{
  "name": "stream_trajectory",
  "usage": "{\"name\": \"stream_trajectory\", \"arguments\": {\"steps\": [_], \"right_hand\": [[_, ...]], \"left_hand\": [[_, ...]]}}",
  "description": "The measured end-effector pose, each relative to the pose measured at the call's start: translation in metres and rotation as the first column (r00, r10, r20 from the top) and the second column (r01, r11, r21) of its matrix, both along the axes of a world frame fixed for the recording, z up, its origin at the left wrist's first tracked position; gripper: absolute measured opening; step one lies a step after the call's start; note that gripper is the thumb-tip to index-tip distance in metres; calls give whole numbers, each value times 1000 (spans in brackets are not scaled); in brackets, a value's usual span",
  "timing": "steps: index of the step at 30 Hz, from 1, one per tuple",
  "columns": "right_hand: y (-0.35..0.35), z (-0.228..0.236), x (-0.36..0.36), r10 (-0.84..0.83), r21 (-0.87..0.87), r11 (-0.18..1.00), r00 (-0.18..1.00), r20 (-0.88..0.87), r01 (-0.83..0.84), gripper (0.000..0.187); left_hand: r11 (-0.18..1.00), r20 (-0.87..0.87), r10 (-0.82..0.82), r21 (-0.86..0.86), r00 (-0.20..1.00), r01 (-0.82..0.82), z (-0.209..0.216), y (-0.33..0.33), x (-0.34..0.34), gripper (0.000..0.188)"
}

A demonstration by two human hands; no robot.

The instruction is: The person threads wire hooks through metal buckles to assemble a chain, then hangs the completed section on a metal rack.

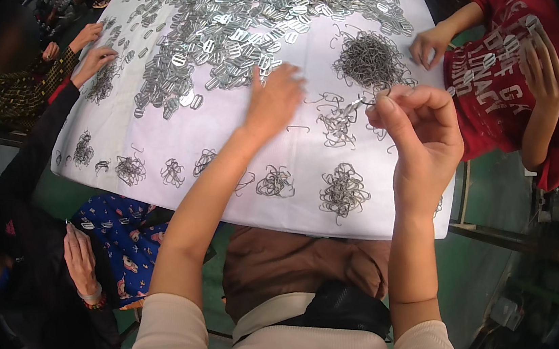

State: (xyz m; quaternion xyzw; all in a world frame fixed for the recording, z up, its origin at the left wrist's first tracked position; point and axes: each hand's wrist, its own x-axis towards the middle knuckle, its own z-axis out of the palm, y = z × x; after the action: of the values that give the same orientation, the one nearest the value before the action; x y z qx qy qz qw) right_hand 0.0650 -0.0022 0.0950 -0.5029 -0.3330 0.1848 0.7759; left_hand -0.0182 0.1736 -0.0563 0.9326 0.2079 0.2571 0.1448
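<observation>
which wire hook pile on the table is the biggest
The dense, dark pile just beyond the person's right hand; it spreads wider and looks thicker than the other hook piles.

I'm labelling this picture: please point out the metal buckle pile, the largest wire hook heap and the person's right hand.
Metal buckle pile [247, 31], head view: its middle.
Largest wire hook heap [367, 60], head view: its centre.
Right hand [424, 147], head view: the palm.

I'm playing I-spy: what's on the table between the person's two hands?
In the head view, loose bent wires lie between the left hand and right hand.
</observation>
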Motion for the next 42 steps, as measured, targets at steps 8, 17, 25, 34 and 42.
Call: {"name": "stream_trajectory", "arguments": {"steps": [8, 17, 25, 34, 42], "right_hand": [[0, 3, -2, 19, 17, 1000, 999, 32, -20, 18], [16, -12, -14, 14, -33, 999, 987, 160, -9, 17], [22, -14, -22, 10, -17, 1000, 985, 170, -7, 14], [24, -18, -24, -7, -25, 1000, 975, 222, 13, 15], [27, -22, -23, 10, -84, 996, 984, 175, 5, 15]], "left_hand": [[671, -306, 672, -137, 675, -729, 19, 84, -8, 37], [717, -267, 658, -65, 704, -694, -8, 103, -16, 43], [782, -317, 505, -227, 803, -581, -20, 135, -17, 35], [833, -234, 453, -233, 860, -502, -19, 127, -20, 28], [841, -299, 382, -281, 875, -463, 6, 115, -11, 29]]}}
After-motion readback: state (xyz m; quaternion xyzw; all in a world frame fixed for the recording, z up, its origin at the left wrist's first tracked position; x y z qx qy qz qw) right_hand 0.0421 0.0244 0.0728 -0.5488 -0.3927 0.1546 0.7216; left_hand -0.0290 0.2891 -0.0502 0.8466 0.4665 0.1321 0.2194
